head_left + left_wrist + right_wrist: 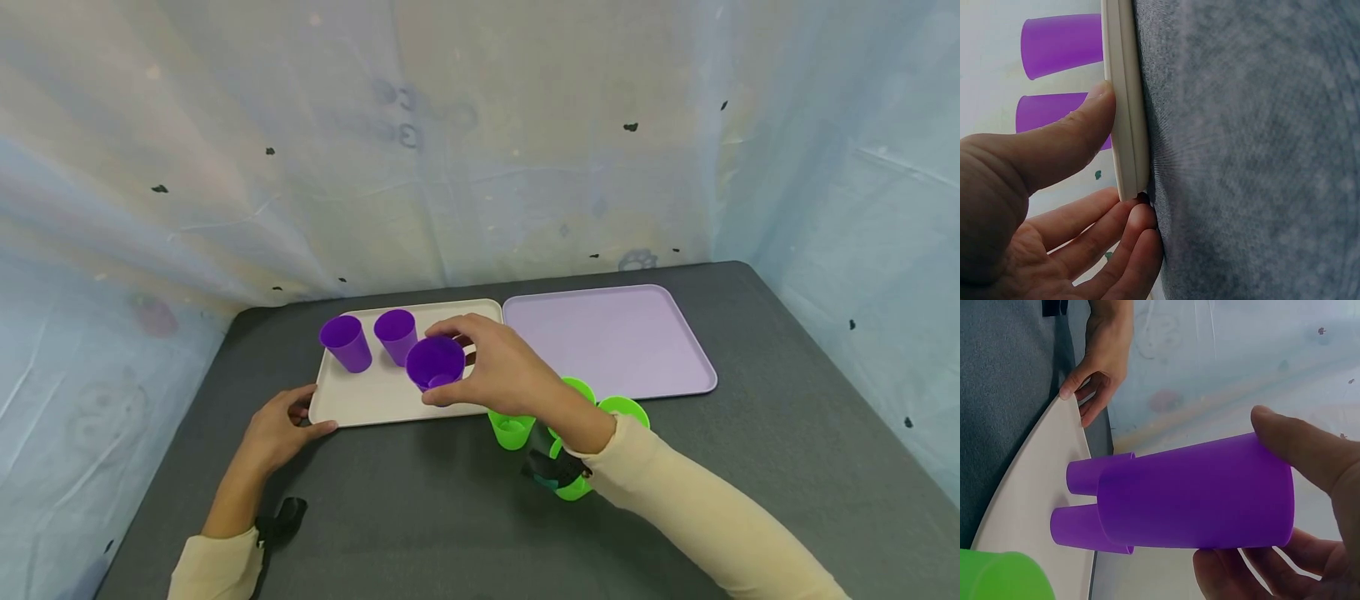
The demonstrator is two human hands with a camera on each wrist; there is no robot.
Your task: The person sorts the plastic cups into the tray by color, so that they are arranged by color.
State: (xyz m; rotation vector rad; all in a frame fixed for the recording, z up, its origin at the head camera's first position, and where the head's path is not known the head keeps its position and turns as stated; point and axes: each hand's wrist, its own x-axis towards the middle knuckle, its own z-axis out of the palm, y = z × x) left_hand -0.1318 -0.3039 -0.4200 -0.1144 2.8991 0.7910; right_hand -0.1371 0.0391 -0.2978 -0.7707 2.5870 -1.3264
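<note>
My right hand (491,362) grips a purple cup (435,364) near its rim, thumb on one side and fingers on the other. In the right wrist view this purple cup (1197,494) is above the cream tray (1022,469), overlapping two more cups. Those two purple cups, one at the left (347,343) and one beside it (396,336), stand upright on the cream tray (375,404). At the tray's near left corner, my left hand (277,429) holds the edge. The left wrist view has its thumb (1082,134) against the tray's side and the fingers around the corner.
A lilac tray (607,342) lies right of the cream one, their edges close together. Several green cups (512,431) stand on the dark table (420,517) in front of the trays, partly hidden under my right forearm. Pale sheeting (450,167) hangs behind the table.
</note>
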